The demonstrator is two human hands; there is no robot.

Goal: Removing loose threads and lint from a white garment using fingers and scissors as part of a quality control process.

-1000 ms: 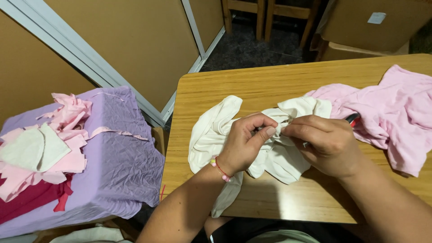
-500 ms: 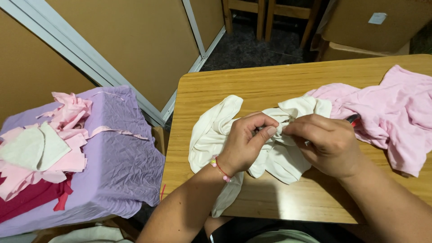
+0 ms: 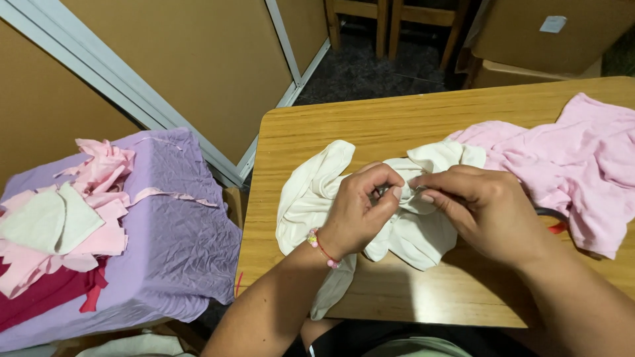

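While hands (image 3: 360, 211) pinch cloth (image 3: 410, 231), box label (image 3: 553, 24) seems white.

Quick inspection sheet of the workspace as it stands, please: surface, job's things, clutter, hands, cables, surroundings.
Surface: wooden table, bare wood around the fabrics.
Job's things: cream cloth bunched on the table, pinched at its middle by both hands.
Clutter: pink cloth crumpled at the table's right end; a red-and-black object partly hidden behind the right hand, kind unclear.
Hands: left hand, beaded bracelet on the wrist, fingers closed on a fold of the cream cloth; right hand pinching the same spot.
Cables: nothing seen.
Surroundings: purple-covered block left of the table with pink, cream and dark red scraps on it; cardboard boxes and chair legs beyond.
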